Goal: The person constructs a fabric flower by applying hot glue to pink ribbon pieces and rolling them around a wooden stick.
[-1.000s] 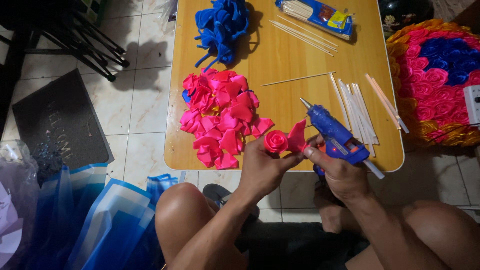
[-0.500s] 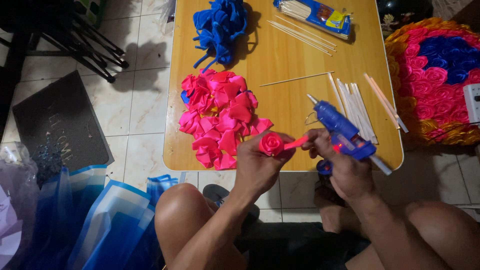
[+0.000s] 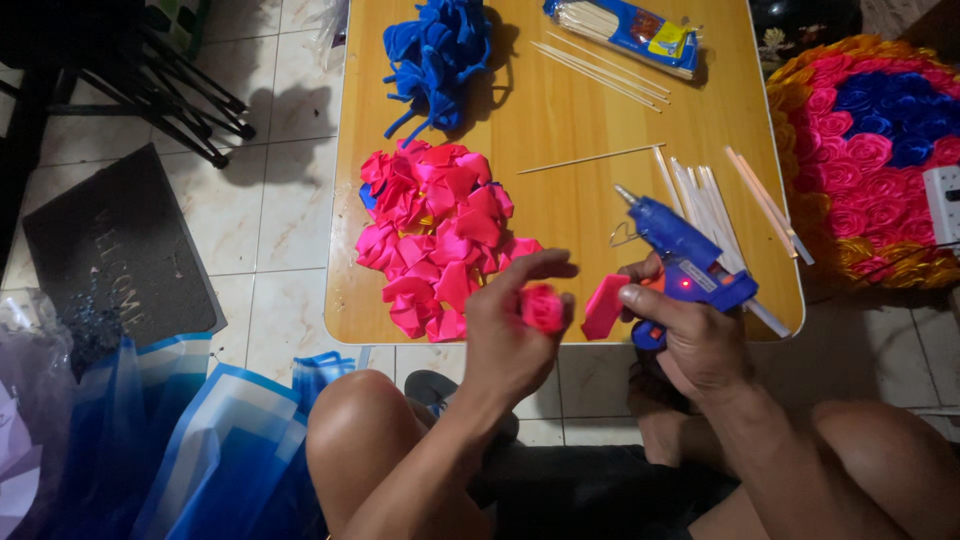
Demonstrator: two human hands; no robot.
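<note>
left hand (image 3: 510,335): grips pink rose (image 3: 542,306), over surface (image 3: 560,130) edge, 6 o'clock
right hand (image 3: 690,335): closed on glue gun (image 3: 685,255), pinching pink strip (image 3: 604,306)
rose pile (image 3: 435,235): 10 o'clock of the held rose

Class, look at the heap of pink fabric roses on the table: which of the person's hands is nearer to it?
Left. The left hand, holding a small pink rose, is at the heap of pink roses's near edge. The right hand, gripping the blue glue gun, is further right, clear of it.
</note>
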